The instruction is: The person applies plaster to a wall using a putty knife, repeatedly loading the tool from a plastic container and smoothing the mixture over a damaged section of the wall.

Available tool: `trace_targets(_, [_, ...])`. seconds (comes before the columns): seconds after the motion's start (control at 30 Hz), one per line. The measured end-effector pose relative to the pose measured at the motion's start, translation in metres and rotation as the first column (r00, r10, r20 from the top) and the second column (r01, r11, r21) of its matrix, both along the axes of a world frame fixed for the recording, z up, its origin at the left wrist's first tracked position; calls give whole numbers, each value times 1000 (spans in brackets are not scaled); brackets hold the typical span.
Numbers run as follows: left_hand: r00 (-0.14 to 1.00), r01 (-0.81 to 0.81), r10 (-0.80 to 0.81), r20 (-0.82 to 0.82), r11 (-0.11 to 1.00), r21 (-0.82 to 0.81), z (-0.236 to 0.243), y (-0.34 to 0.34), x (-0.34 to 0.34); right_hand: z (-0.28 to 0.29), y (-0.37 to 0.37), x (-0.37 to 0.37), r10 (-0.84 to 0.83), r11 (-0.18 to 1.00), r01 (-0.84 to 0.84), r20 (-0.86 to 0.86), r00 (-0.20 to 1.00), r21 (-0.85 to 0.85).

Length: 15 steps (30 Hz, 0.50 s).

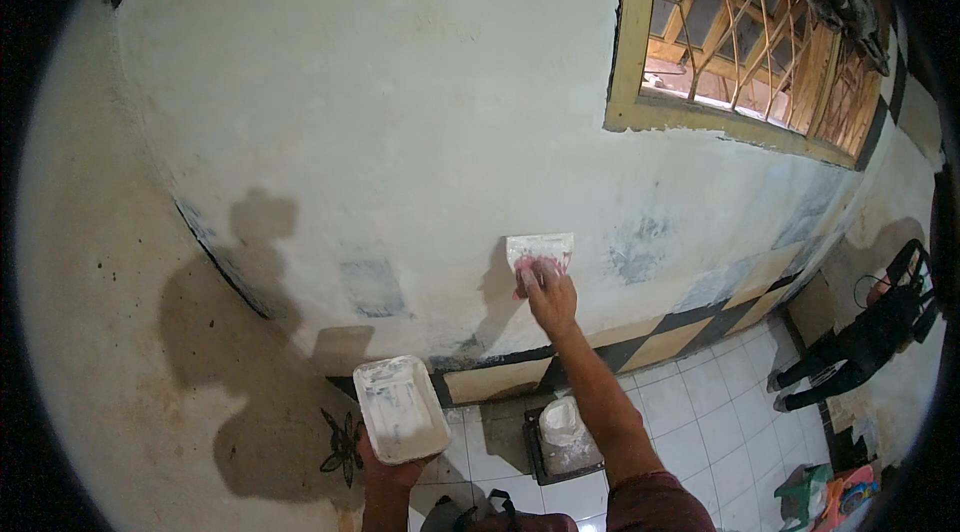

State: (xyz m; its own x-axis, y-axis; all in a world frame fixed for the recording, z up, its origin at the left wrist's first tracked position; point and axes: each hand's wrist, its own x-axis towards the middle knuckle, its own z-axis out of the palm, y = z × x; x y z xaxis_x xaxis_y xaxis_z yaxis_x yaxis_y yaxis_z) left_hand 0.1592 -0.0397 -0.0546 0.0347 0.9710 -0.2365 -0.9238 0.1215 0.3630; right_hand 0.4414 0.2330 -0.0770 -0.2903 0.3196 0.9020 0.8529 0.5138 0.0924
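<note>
In my right hand is a wide putty knife, its pale blade laid against the wall. Its handle area is pink and red, mostly covered by my fingers. My left hand grips the lower end of a white rectangular tray and holds it tilted, close to the wall's base. Pale filler and grey smears coat the tray's inside. Grey-blue patches mark the wall between the tray and the knife, with another smeared patch to the knife's right.
A white bag sits on a dark-edged tray on the tiled floor. Upper right is a yellow-framed window with metal bars. Black and tan checks line the wall's foot. A person in dark clothes stands right, near colourful items.
</note>
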Motion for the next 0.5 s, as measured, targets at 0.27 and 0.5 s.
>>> trace_targets(0.27, [995,8,-12,102,999,41,-2,-8,-6,-32,-33,30,102,844,-184,-185,977,-505])
trace_targets(0.5, [939,18,42,-341,985,171,-3,-12,4,57,-37,26,22,811,-217,-342,940,-544])
